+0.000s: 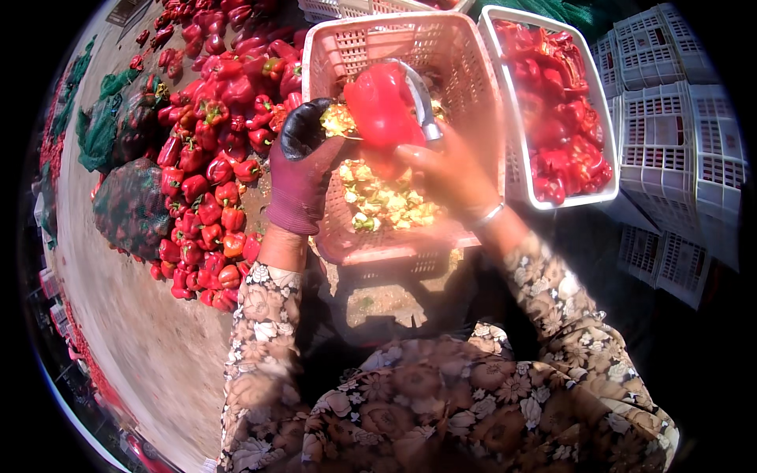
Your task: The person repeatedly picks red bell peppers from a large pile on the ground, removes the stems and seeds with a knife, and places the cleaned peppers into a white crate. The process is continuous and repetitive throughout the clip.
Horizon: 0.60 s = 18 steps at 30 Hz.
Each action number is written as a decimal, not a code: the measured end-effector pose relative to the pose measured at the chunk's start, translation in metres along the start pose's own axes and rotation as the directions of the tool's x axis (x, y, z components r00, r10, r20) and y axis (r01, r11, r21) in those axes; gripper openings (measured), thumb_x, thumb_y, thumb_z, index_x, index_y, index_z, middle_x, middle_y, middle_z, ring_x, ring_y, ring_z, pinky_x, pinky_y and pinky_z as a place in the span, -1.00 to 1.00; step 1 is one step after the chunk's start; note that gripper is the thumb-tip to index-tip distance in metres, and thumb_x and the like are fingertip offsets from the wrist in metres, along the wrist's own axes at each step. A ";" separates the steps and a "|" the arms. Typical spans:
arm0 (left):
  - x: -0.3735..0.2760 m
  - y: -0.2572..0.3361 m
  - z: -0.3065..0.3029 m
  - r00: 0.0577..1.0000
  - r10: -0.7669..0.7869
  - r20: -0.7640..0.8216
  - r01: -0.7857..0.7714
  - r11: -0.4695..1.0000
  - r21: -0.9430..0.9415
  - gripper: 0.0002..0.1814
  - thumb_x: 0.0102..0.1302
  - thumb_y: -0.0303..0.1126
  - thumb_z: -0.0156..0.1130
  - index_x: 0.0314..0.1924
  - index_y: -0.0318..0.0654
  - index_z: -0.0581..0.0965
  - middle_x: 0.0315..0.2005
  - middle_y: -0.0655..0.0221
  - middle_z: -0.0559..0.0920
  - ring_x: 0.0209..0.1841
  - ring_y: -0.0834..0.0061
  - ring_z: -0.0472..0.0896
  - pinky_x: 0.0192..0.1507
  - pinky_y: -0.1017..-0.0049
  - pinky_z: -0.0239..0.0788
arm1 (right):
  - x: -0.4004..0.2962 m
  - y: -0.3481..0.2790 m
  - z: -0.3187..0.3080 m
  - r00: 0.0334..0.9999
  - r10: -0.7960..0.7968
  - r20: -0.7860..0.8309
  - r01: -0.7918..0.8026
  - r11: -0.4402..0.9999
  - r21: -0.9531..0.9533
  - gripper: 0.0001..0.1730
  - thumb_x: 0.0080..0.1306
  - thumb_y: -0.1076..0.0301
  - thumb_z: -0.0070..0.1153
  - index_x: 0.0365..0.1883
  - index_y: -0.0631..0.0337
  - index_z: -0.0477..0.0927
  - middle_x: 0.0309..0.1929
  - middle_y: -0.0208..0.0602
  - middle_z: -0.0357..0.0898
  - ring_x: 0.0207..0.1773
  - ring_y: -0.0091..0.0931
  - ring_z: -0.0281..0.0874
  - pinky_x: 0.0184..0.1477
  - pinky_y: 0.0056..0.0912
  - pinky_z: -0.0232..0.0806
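My left hand (301, 159), in a purple knit glove with a black coated palm, pinches a pale yellow pepper core with seeds (338, 120). Right beside it is a red bell pepper (381, 106), held by my bare right hand (452, 171). A curved metal blade (421, 94) with a metal collar rises from that same hand along the pepper's right side; its handle is hidden in the grip. Whether core and pepper still join cannot be told. Both hands are over a pink plastic crate (488, 88), where several pale cores (393, 201) lie at the bottom.
Right of the pink crate, a white crate (612, 159) holds opened red peppers (562, 112). Stacked white crates (656, 142) stand farther right. A pile of whole red peppers (207, 195) covers the ground at left, beside green mesh sacks (133, 204). More crates (355, 7) stand behind.
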<state>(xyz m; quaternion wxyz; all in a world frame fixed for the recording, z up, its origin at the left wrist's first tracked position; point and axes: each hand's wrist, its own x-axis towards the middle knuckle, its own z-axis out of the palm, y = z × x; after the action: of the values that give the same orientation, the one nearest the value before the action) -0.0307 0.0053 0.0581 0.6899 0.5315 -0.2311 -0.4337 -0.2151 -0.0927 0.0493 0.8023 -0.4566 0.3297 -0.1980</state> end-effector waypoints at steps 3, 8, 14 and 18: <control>-0.001 -0.001 0.001 0.999 -0.041 0.028 0.041 0.999 -0.013 -0.51 0.17 -0.68 0.24 0.14 -0.42 0.44 -0.05 0.26 0.60 -0.10 0.48 0.63 -0.06 0.47 0.56 | -0.004 -0.012 0.002 0.996 0.029 -0.087 -0.027 0.999 0.030 -0.36 0.16 0.38 0.37 0.19 0.25 0.39 -0.17 -0.33 0.65 -0.26 -0.62 0.62 -0.31 -0.63 0.40; -0.003 -0.005 0.005 0.999 -0.042 0.026 0.029 0.927 0.373 -0.47 0.10 -0.59 0.38 0.11 -0.41 0.48 -0.09 0.35 0.61 -0.16 0.63 0.57 -0.13 0.59 0.50 | -0.007 -0.027 -0.003 0.987 0.020 -0.162 -0.056 0.973 -0.222 -0.54 0.19 0.46 0.27 0.06 0.25 0.45 -0.36 -0.37 0.66 -0.40 -0.61 0.61 -0.39 -0.61 0.40; 0.002 -0.019 -0.010 0.998 0.047 -0.034 -0.024 0.868 0.497 -0.52 0.10 -0.56 0.39 0.07 -0.39 0.51 -0.18 0.39 0.63 -0.20 0.68 0.56 -0.17 0.63 0.47 | -0.003 -0.020 -0.015 0.975 -0.108 -0.194 0.052 0.961 -0.272 -0.60 0.20 0.47 0.25 0.00 0.30 0.46 -0.37 -0.32 0.64 -0.47 -0.59 0.58 -0.41 -0.58 0.42; 0.021 0.009 -0.026 0.997 -0.063 -0.041 0.075 0.869 0.489 -0.50 0.15 -0.55 0.33 0.13 -0.35 0.50 -0.06 0.36 0.62 -0.10 0.60 0.60 -0.08 0.58 0.47 | -0.005 -0.017 -0.048 0.965 -0.212 -0.153 0.196 0.974 -0.111 -0.61 0.19 0.48 0.25 -0.02 0.34 0.46 -0.32 -0.27 0.62 -0.46 -0.56 0.59 -0.39 -0.53 0.45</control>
<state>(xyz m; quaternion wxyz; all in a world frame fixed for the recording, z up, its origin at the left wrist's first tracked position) 0.0041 0.0022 0.0552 0.5196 0.7017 -0.3063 -0.3792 -0.2534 -0.1266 0.0480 0.7252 -0.5079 0.3547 -0.3007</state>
